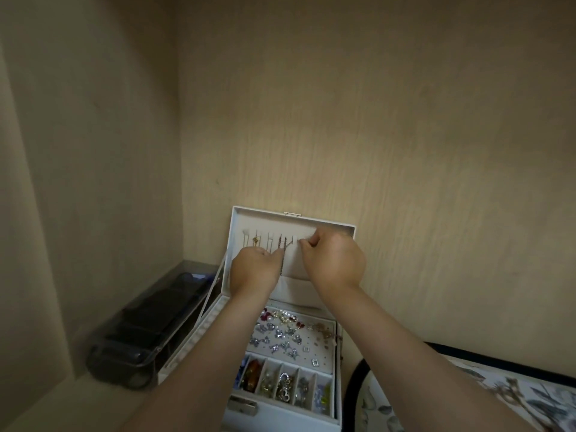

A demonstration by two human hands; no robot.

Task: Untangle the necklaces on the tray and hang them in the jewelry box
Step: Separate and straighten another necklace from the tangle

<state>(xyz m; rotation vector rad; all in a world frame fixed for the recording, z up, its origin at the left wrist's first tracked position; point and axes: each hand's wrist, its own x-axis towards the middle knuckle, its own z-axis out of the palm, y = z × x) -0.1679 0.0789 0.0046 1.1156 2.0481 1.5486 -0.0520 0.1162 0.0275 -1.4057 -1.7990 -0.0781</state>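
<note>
So the dark chain necklace [281,260] is up in the middle of the frame. It hangs down the pale lining inside the raised lid [265,217] of the white jewelry box [274,421], from the row of little hooks [268,236] near the lid's top. The left hand [254,268] has its fingers curled and pinches the chain partway down. The right hand [333,260] sits just to the right of it, knuckles bunched, thumb and forefinger pinching the fine upper end of that chain right at hook level. It's tiny in the frame, so I can't make out the clasp. A bit left of that, another necklace with a small gold pendant [255,240] hangs off a hook, just above the left hand's knuckles. The lid stands upright against the back wall [405,120], with a fabric pocket [296,289] along its lower edge. Below the forearms, the box's top layer is open. There's a panel studded with sparkly earrings [288,336], then a row of narrow compartments [286,385] stuffed with mixed bits, and a metal latch [241,407] on the front wall. To the left of the box, touching or nearly so, sits a smoky see-through organizer case [146,328] with dark sections inside. It runs back toward the corner on the light wood bench [46,413]. In the lower right corner of the frame there's a floral-patterned surface [514,397] with a dark edge. Can't tell what it is.
</note>
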